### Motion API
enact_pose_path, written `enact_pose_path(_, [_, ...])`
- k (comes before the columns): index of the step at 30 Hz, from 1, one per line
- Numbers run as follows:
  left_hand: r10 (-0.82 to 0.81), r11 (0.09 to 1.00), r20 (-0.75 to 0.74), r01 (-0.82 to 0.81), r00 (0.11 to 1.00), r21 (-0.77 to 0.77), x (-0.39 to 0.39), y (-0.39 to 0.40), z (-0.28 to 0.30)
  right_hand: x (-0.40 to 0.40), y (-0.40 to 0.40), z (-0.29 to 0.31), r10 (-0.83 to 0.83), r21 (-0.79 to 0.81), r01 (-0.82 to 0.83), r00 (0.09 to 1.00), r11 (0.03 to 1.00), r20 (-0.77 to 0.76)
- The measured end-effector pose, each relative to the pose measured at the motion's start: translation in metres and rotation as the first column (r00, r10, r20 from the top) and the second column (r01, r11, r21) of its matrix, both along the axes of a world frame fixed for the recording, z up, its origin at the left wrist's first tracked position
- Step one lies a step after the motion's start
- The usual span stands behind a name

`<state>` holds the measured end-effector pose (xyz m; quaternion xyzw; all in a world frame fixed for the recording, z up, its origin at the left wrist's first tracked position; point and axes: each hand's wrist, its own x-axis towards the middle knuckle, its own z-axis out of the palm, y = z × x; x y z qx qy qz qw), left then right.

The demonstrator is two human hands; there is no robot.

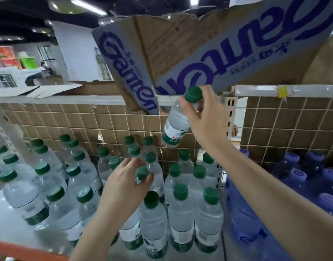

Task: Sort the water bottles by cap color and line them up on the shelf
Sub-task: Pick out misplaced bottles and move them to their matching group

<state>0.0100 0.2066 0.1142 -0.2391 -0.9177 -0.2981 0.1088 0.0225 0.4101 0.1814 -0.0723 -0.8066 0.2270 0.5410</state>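
Green-capped water bottle (177,119) hangs tilted in the right hand (205,117), whose fingers curl round its neck. Left hand (124,183) pinches the green cap (143,173) of a standing bottle on the shelf (7,223).

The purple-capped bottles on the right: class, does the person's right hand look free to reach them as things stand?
Probably not at once. The right hand already holds a green-capped bottle in the air by its neck. Nothing visibly blocks the path down to the purple-capped bottles, but it would need to set that bottle down first.
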Motion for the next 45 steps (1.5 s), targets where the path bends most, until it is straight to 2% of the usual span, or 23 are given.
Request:
enact_pose_path(3, [-0.092,0.994,-0.034,0.09,0.995,-0.069,-0.019,-0.004,-0.002,-0.032,-0.005,-0.01,-0.037,-0.021,0.041,0.982,0.999,0.188])
enact_pose_path(5, [-0.158,0.985,-0.055,0.154,0.986,-0.076,-0.03,-0.005,-0.007,-0.052,-0.006,-0.018,-0.053,-0.052,0.075,0.937,0.996,0.346])
enact_pose_path(8, [-0.238,0.968,-0.059,0.232,0.969,-0.095,-0.043,-0.008,-0.014,-0.072,-0.01,-0.03,-0.022,-0.092,0.095,0.802,0.991,0.597])
enact_pose_path(11, [-0.287,0.955,-0.065,0.279,0.956,-0.104,-0.052,-0.01,-0.019,-0.085,-0.014,-0.042,-0.012,-0.067,0.1,0.638,0.993,0.77])
enact_pose_path(19, [-0.338,0.937,-0.091,0.325,0.937,-0.13,-0.057,-0.014,-0.025,-0.114,-0.009,-0.07,0.003,-0.026,0.052,0.392,0.998,0.92])
enact_pose_path(26, [-0.341,0.928,-0.078,0.322,0.937,-0.188,-0.057,-0.015,-0.022,-0.114,-0.007,-0.067,0.033,-0.03,-0.015,0.331,0.999,0.943])
enact_pose_path(28, [-0.338,0.927,-0.066,0.32,0.939,-0.196,-0.057,-0.015,-0.02,-0.104,-0.007,-0.058,0.042,-0.039,-0.016,0.33,0.999,0.943])
enact_pose_path(30, [-0.325,0.932,-0.05,0.311,0.944,-0.184,-0.057,-0.012,-0.017,-0.09,-0.008,-0.047,0.051,-0.053,-0.005,0.375,0.999,0.926])
enact_pose_path(36, [-0.282,0.955,-0.071,0.273,0.957,-0.112,-0.042,0.007,0.002,-0.019,-0.005,-0.022,0.096,-0.134,0.017,0.609,0.991,0.788])
enact_pose_path(41, [-0.36,0.932,-0.108,0.363,0.927,0.011,0.003,0.037,0.014,0.042,0.028,-0.02,0.066,-0.184,0.087,0.72,0.979,0.691])
enact_pose_path(45, [-0.457,0.862,-0.135,0.475,0.879,0.175,0.053,0.072,0.018,0.091,0.063,-0.029,-0.004,-0.187,0.158,0.774,0.97,0.633])
